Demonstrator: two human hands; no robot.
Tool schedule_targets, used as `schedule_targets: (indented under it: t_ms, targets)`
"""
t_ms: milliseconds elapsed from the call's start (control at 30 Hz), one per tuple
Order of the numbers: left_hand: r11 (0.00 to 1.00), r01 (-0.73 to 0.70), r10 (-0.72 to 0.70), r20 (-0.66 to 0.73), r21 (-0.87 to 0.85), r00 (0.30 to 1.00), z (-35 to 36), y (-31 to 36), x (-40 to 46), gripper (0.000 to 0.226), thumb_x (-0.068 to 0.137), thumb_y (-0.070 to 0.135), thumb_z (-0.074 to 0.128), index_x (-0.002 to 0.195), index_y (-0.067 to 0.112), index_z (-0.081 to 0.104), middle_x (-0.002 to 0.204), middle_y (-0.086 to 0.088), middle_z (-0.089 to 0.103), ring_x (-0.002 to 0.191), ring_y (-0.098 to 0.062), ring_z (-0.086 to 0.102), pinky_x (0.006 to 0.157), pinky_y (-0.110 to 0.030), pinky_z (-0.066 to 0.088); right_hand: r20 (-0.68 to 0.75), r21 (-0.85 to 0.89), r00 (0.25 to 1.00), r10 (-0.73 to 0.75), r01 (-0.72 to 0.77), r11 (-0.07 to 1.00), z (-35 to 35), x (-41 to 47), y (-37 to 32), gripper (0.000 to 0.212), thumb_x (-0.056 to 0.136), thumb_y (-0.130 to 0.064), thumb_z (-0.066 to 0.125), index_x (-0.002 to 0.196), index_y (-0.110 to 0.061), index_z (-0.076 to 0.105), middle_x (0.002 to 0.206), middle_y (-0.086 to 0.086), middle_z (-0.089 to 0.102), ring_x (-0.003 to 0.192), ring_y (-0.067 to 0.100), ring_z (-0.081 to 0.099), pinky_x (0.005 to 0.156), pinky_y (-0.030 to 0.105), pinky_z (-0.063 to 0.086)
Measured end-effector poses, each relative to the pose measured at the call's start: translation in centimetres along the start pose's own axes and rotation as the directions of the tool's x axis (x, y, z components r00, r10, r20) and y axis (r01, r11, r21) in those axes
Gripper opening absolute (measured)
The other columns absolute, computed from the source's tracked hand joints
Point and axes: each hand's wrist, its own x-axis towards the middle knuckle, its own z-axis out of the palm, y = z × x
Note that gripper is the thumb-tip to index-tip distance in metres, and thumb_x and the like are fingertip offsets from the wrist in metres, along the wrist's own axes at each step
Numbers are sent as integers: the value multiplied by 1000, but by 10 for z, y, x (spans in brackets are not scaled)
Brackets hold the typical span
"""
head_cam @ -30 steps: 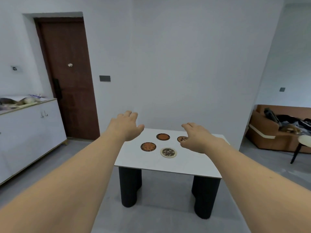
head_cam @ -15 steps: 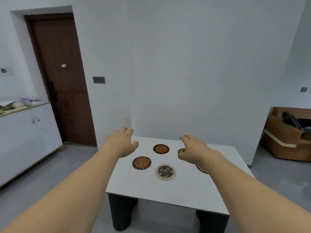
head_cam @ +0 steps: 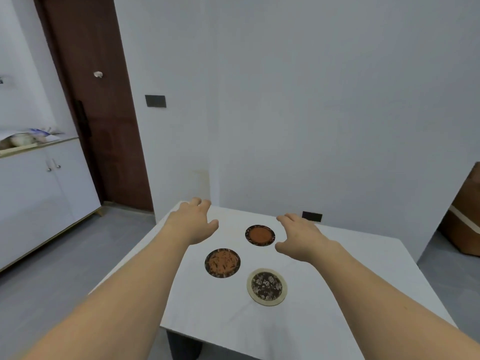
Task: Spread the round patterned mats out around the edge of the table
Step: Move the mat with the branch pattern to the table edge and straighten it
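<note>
Three round patterned mats show near the middle of the white table (head_cam: 363, 271): an orange mat with a dark rim (head_cam: 260, 235) at the back, an orange speckled mat (head_cam: 222, 262) to the left, and a dark floral mat with a cream rim (head_cam: 267, 287) at the front. My left hand (head_cam: 193, 223) hovers open above the table's far left part, left of the back mat. My right hand (head_cam: 302, 237) hovers open just right of the back mat and hides whatever lies beneath it. Neither hand holds anything.
The table stands close to a white wall, with a dark wall socket (head_cam: 312, 216) behind its far edge. A white cabinet (head_cam: 44, 188) and a brown door (head_cam: 96, 100) are to the left. A brown sofa (head_cam: 467, 219) sits at the right edge.
The view has come closer to the table and tilted down. Both hands have reached further out over the mats. The mats on the right are now hidden under my right hand.
</note>
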Motion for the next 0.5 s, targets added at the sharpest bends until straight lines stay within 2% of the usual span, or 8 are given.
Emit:
schedule_targets:
  t_ms: [267,500]
  targets:
    - [999,30,-26,109,-36,994,53,-31,116,67,91,49,42,149,18,28,152,-7,32,133,-30,37,103,-49,43,73,-3,997,-13,14,1000,25,128,9,70,85,-32,54,148,-19,26,154,4,28,137,28,32,113,40,30]
    - [993,118,-112,217,-16,970,108,-39,187,66,92,47,44,150,19,26,154,-5,29,134,-29,36,103,-47,43,188,29,979,-73,69,997,75,228,34,67,83,-30,54,144,-16,31,151,5,32,133,28,37,107,39,36]
